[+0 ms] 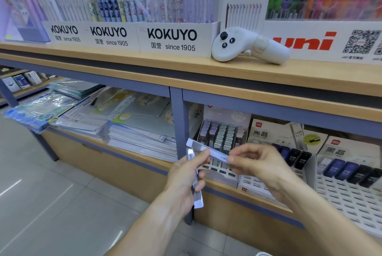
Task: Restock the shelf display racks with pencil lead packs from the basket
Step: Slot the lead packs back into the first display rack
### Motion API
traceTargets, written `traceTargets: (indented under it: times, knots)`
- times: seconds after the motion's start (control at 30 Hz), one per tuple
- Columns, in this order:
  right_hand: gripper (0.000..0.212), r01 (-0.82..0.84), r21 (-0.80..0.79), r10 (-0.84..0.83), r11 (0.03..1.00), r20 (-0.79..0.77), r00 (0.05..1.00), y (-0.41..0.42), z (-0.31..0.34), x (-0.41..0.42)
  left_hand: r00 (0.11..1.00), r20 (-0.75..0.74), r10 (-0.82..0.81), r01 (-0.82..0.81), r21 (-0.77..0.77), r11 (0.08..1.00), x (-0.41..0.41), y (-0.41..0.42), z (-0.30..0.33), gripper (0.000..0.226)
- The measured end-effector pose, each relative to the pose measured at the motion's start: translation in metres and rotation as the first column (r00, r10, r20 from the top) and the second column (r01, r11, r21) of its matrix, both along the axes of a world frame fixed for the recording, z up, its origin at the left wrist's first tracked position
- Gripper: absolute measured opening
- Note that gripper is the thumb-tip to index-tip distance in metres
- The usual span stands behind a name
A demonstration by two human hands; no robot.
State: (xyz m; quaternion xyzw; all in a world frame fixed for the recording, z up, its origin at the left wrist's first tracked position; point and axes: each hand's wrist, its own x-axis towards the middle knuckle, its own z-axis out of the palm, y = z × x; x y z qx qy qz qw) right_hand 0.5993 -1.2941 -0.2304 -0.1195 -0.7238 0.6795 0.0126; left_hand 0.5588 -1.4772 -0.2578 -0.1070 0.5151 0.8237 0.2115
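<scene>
My left hand (185, 175) grips a slim clear-and-white pencil lead pack (197, 193) that points downward. My right hand (254, 161) pinches one end of a second lead pack (206, 149), which lies nearly level between both hands, its other end by my left fingertips. Just behind the hands, on the lower shelf, stands a white display rack (222, 138) with rows of grey and green lead packs and empty slots at its front. No basket is in view.
Two more slotted racks (351, 191) with dark blue and black lead cases sit to the right. Stacked notebooks (142, 131) fill the lower shelf left of a blue upright post (178, 123). A white controller (246, 44) lies on the upper wooden shelf below pen displays.
</scene>
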Motion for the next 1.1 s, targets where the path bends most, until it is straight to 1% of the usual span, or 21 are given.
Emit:
traceTargets:
  times: [0.07, 0.1, 0.17, 0.23, 0.3, 0.4, 0.43, 0.47, 0.5, 0.57, 0.63, 0.73, 0.87, 1.0, 1.1]
  knots:
    - [0.019, -0.110, 0.081, 0.105, 0.991, 0.065, 0.992, -0.003, -0.005, 0.005, 1.000, -0.007, -0.004, 0.004, -0.038, 0.999, 0.000, 0.002, -0.002, 0.028]
    - [0.018, -0.135, 0.104, 0.128, 0.985, 0.074, 0.989, -0.003, -0.004, 0.005, 1.000, -0.022, -0.021, 0.019, -0.072, 0.997, 0.000, 0.003, -0.003, 0.030]
    - [0.017, -0.076, 0.111, 0.075, 0.991, 0.014, 0.997, -0.002, 0.003, -0.003, 0.996, -0.048, -0.069, 0.062, -0.136, 0.989, 0.001, 0.003, -0.003, 0.033]
    - [0.020, -0.025, 0.101, 0.031, 0.995, -0.062, 0.998, -0.002, 0.013, -0.014, 0.990, -0.057, -0.127, 0.114, -0.188, 0.975, 0.003, 0.005, -0.003, 0.035]
    - [0.023, -0.062, 0.152, 0.078, 0.986, -0.095, 0.992, -0.007, 0.021, -0.023, 0.985, -0.057, -0.160, 0.144, -0.221, 0.965, 0.005, 0.007, -0.002, 0.035]
    - [0.024, -0.132, 0.244, 0.156, 0.961, -0.081, 0.984, -0.011, 0.023, -0.033, 0.987, -0.050, -0.151, 0.137, -0.218, 0.966, 0.005, 0.007, 0.001, 0.033]
    - [0.022, -0.119, 0.250, 0.148, 0.961, -0.100, 0.984, -0.011, 0.023, -0.035, 0.990, -0.044, -0.135, 0.123, -0.210, 0.970, 0.004, 0.006, 0.002, 0.034]
    - [0.021, -0.066, 0.244, 0.103, 0.968, -0.141, 0.985, -0.010, 0.022, -0.038, 0.994, -0.032, -0.108, 0.100, -0.195, 0.976, 0.003, 0.006, 0.004, 0.035]
    - [0.019, 0.024, 0.234, 0.024, 0.972, -0.200, 0.979, -0.010, 0.021, -0.042, 0.998, -0.006, -0.067, 0.065, -0.167, 0.984, 0.002, 0.006, 0.007, 0.034]
    - [0.019, 0.215, 0.223, -0.130, 0.951, -0.342, 0.931, -0.010, 0.019, -0.050, 0.997, 0.077, 0.031, -0.026, -0.067, 0.997, -0.002, 0.005, 0.008, 0.032]
    - [0.020, 0.307, 0.232, -0.180, 0.923, -0.443, 0.878, -0.014, 0.015, -0.058, 0.984, 0.140, 0.107, -0.109, 0.009, 0.994, -0.004, 0.002, 0.008, 0.038]
    - [0.022, 0.349, 0.323, -0.141, 0.880, -0.524, 0.840, -0.022, 0.005, -0.069, 0.969, 0.159, 0.191, -0.191, -0.014, 0.982, -0.003, -0.001, 0.009, 0.037]
    - [0.011, 0.367, 0.473, -0.041, 0.801, -0.568, 0.822, -0.028, -0.010, -0.086, 0.944, 0.171, 0.281, -0.281, -0.027, 0.959, -0.004, -0.002, 0.015, 0.025]
    - [0.012, 0.369, 0.492, -0.030, 0.788, -0.568, 0.822, -0.031, -0.022, -0.097, 0.937, 0.168, 0.307, -0.308, -0.025, 0.951, -0.006, -0.006, 0.013, 0.021]
    - [0.012, 0.362, 0.549, 0.017, 0.753, -0.566, 0.824, -0.031, -0.030, -0.101, 0.936, 0.160, 0.314, -0.310, -0.047, 0.949, -0.008, -0.009, 0.011, 0.023]
